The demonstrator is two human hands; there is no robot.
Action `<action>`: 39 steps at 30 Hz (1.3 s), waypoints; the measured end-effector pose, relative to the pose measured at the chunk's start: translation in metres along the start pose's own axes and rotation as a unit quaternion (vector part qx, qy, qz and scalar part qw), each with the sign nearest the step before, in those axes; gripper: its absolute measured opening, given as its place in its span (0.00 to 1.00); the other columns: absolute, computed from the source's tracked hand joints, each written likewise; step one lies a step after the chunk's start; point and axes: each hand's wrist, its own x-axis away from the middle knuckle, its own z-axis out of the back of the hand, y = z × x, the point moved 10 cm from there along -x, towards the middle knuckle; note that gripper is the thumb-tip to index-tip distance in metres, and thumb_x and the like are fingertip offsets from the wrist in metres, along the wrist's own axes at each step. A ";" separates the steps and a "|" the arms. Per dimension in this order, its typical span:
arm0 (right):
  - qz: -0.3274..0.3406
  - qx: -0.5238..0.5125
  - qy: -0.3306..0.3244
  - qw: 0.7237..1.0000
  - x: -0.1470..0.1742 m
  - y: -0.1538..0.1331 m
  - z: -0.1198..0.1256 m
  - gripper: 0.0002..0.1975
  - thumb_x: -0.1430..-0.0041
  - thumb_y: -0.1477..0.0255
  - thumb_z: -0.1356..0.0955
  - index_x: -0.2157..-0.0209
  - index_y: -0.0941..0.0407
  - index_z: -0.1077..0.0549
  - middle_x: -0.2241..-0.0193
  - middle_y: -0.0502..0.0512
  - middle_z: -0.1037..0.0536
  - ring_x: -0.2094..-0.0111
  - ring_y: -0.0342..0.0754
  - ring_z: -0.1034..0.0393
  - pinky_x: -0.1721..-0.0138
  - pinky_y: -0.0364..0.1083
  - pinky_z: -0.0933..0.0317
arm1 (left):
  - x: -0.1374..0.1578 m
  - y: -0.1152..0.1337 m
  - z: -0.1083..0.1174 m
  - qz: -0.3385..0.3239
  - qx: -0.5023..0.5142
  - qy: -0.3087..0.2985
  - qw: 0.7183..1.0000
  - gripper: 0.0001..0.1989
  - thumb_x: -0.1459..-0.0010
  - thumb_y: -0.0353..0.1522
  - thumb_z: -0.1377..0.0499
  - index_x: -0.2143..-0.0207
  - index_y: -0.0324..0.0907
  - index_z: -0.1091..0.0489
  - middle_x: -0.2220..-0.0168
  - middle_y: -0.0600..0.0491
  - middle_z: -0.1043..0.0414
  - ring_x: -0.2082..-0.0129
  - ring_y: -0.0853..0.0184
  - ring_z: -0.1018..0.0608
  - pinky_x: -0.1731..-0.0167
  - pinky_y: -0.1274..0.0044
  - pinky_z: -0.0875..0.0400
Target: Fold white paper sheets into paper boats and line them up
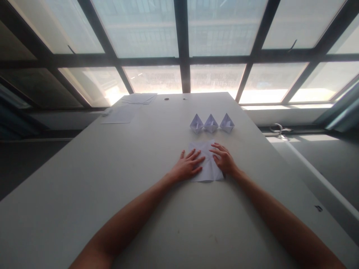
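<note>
A creased white sheet of paper (209,170) lies unfolded on the white table (126,160) in front of me. My left hand (188,165) rests flat on the sheet's left side with its fingers spread. Over the right edge of the paper is my right hand (223,157), fingers apart and slightly bent, with nothing held in it. Beyond the sheet stand three folded paper boats in a row: a left one (196,124), a middle one (211,124) and a right one (227,123).
Several flat paper sheets (119,114) lie at the table's far left. Two small round items, a dark one (166,99) and a lighter one (184,99), are near the far edge. Large windows (151,78) rise behind the table. A small dark mark (318,208) is at the right edge.
</note>
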 end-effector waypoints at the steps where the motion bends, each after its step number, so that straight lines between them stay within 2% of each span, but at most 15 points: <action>1: 0.003 -0.004 -0.016 1.000 0.000 0.001 -0.004 0.16 0.42 0.78 0.35 0.56 0.52 0.20 0.48 0.58 0.23 0.42 0.55 0.34 0.39 0.59 0.44 | 0.000 0.000 0.002 0.000 0.003 0.009 1.000 0.26 0.33 0.45 0.50 0.34 0.56 0.44 0.30 0.50 0.52 0.30 0.52 0.51 0.37 0.45 0.62; 3: -0.005 -0.013 -0.045 0.999 0.001 0.006 -0.010 0.15 0.44 0.79 0.35 0.61 0.51 0.19 0.54 0.56 0.20 0.47 0.55 0.29 0.39 0.60 0.44 | 0.000 -0.001 0.007 0.005 0.011 0.033 0.999 0.24 0.34 0.43 0.47 0.36 0.55 0.40 0.33 0.50 0.45 0.31 0.53 0.46 0.36 0.48 0.60; 6: -0.030 -0.018 -0.068 0.997 0.002 0.013 -0.015 0.16 0.45 0.80 0.35 0.62 0.51 0.19 0.53 0.56 0.20 0.46 0.54 0.29 0.37 0.61 0.48 | 0.001 -0.002 0.014 0.011 0.030 0.067 0.997 0.21 0.35 0.41 0.45 0.40 0.54 0.34 0.39 0.49 0.36 0.37 0.57 0.37 0.34 0.53 0.56; 8: -0.045 -0.012 -0.077 0.996 0.003 0.016 -0.017 0.17 0.44 0.80 0.36 0.60 0.51 0.19 0.50 0.56 0.21 0.43 0.54 0.31 0.37 0.63 0.51 | 0.001 -0.002 0.015 0.008 0.045 0.076 0.996 0.20 0.35 0.41 0.45 0.41 0.53 0.32 0.42 0.50 0.34 0.39 0.59 0.34 0.34 0.56 0.54; 11: -0.052 -0.004 -0.085 0.995 0.003 0.017 -0.019 0.17 0.43 0.80 0.36 0.58 0.52 0.20 0.49 0.56 0.22 0.42 0.54 0.33 0.36 0.64 0.52 | -0.001 -0.006 0.014 0.014 0.061 0.083 0.995 0.18 0.34 0.40 0.46 0.43 0.52 0.31 0.42 0.51 0.33 0.39 0.60 0.34 0.34 0.58 0.52; 15: -0.033 0.004 -0.070 0.997 0.003 0.016 -0.017 0.15 0.43 0.78 0.34 0.58 0.53 0.20 0.50 0.58 0.22 0.43 0.55 0.32 0.37 0.62 0.50 | 0.001 -0.025 0.020 0.092 0.052 0.141 0.984 0.14 0.35 0.37 0.45 0.51 0.49 0.25 0.42 0.50 0.34 0.41 0.60 0.32 0.36 0.61 0.46; 18: -0.007 0.005 -0.056 0.998 0.003 0.012 -0.015 0.12 0.42 0.75 0.33 0.59 0.53 0.20 0.52 0.59 0.21 0.45 0.56 0.31 0.40 0.60 0.44 | 0.007 -0.042 0.025 0.175 0.027 0.181 0.967 0.17 0.37 0.38 0.43 0.46 0.47 0.29 0.43 0.46 0.34 0.42 0.57 0.32 0.38 0.60 0.43; 22: 0.011 0.004 -0.047 0.999 0.003 0.007 -0.012 0.10 0.41 0.73 0.32 0.59 0.53 0.20 0.52 0.59 0.21 0.46 0.56 0.31 0.41 0.58 0.42 | 0.007 -0.046 0.021 0.194 0.023 0.166 0.967 0.24 0.37 0.39 0.43 0.40 0.46 0.35 0.40 0.44 0.35 0.38 0.53 0.37 0.37 0.57 0.47; 26: 0.008 0.002 -0.048 0.999 0.003 0.008 -0.013 0.11 0.42 0.73 0.32 0.58 0.53 0.20 0.51 0.59 0.22 0.46 0.55 0.31 0.41 0.59 0.42 | 0.005 -0.045 0.017 0.185 0.039 0.151 0.970 0.20 0.36 0.39 0.44 0.43 0.49 0.32 0.40 0.47 0.35 0.37 0.53 0.37 0.36 0.52 0.51; 35: -0.003 -0.003 -0.036 0.999 0.003 0.010 -0.011 0.11 0.41 0.72 0.32 0.57 0.53 0.20 0.50 0.60 0.24 0.45 0.54 0.33 0.42 0.56 0.40 | 0.006 -0.045 0.020 0.183 0.054 0.158 0.969 0.16 0.37 0.38 0.42 0.47 0.47 0.29 0.41 0.47 0.34 0.40 0.54 0.33 0.36 0.52 0.50; 39: -0.033 0.015 -0.005 0.999 0.002 0.014 -0.002 0.16 0.41 0.72 0.33 0.51 0.54 0.24 0.46 0.61 0.27 0.44 0.55 0.35 0.41 0.57 0.41 | 0.007 -0.045 0.022 0.177 0.062 0.169 0.968 0.16 0.38 0.36 0.41 0.47 0.47 0.28 0.42 0.47 0.33 0.42 0.54 0.31 0.36 0.52 0.51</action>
